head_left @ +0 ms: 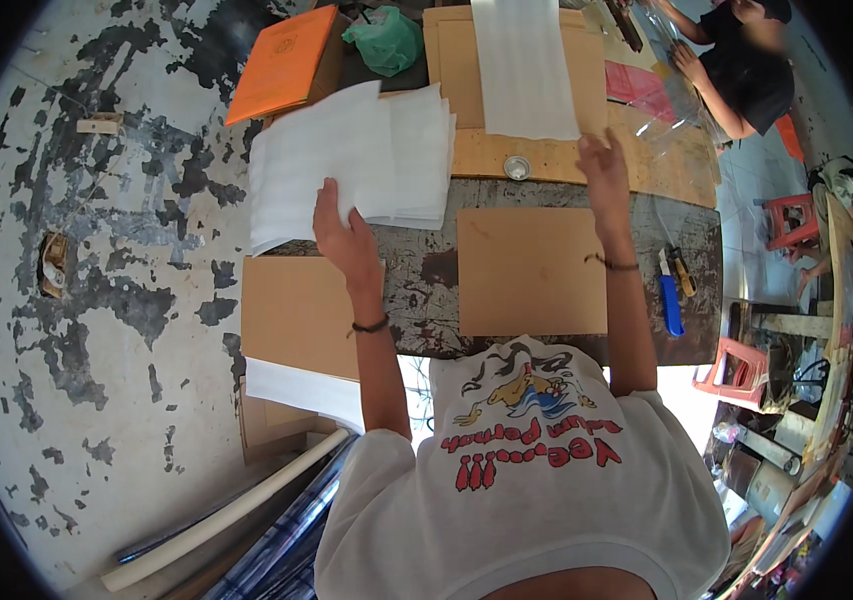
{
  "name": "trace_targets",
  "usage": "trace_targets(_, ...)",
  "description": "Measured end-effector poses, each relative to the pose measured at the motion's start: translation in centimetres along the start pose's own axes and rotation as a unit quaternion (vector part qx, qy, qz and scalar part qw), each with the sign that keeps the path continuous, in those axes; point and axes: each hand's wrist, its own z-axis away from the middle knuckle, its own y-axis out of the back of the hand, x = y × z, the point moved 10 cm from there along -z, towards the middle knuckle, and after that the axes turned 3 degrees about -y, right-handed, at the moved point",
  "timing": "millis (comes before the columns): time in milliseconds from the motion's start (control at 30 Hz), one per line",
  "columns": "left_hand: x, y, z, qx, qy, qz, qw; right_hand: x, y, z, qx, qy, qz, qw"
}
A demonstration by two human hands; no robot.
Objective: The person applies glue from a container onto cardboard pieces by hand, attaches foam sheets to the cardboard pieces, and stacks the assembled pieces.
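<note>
My left hand (346, 240) is at the near edge of a stack of white foam sheets (321, 150), its fingers stretched out and the thumb apart. Whether it presses on the top sheet I cannot tell. Farther right, my right hand (606, 185) is raised beside the corner of a long white foam strip (526, 75), slightly blurred, with fingers apart and nothing visible in them. The strip lies over brown cardboard sheets (451, 60). A single brown cardboard piece (531, 270) lies flat on the worn table in front of me, between my arms.
A small round metal tin (516, 168) stands on a wooden board. A blue-handled cutter (670, 300) and a yellow-handled tool (684, 272) lie at the right. More cardboard (296, 310) is at the left. Across the table, a person (746, 65) handles clear plastic.
</note>
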Motion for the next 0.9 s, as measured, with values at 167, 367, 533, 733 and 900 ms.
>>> trace_targets(167,14.9,-0.6,6.8,-0.067,-0.236,0.019,0.969,-6.1,-6.2,11.4,-0.308,-0.007,-0.133,0.942)
trace_targets(367,19.9,-4.1,13.6,-0.276,-0.247,0.244,0.897,-0.8,1.3,9.7,-0.182,-0.07,0.029,0.98)
trace_targets(533,10.2,-1.3,8.5,-0.017,-0.005,0.041,0.999,3.0,12.4,10.2,-0.149,-0.129,0.052,0.979)
trace_targets(733,0.7,-13.1,14.4,-0.362,0.245,0.232,0.869,9.1,14.7,9.8,-0.224,-0.206,0.182,0.935)
trace_targets(900,0.5,-13.3,14.9,-0.318,0.125,0.074,0.937,13.0,16.2,8.8,-0.144,-0.168,0.225,0.949)
